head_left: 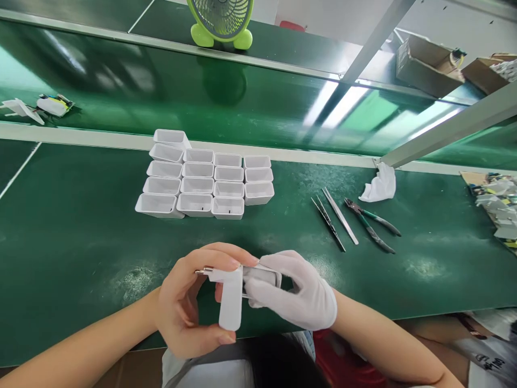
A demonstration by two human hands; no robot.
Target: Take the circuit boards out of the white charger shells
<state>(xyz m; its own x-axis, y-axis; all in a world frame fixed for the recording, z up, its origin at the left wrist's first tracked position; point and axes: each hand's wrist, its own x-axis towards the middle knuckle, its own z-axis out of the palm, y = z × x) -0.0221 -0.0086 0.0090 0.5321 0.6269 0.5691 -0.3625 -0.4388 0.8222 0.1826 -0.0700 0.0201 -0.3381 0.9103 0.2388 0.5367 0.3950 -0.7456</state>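
Observation:
My bare left hand (189, 302) grips a white plug part (229, 296) with two metal pins pointing left, thumb below and fingers over its top. My right hand (297, 293), in a white glove, pinches a small white open housing shell (264, 276) and presses it against the plug part's right side. Both hands hover just above the near edge of the green bench (81, 237). Beyond them, several empty white housing shells (204, 183) sit in neat rows.
Two tweezers (335, 215) and green-handled cutters (371, 223) lie to the right, with a crumpled white glove (379, 186) behind them. A pile of parts (498, 207) sits at far right, a green fan (221, 21) and cardboard boxes (428, 64) at the back.

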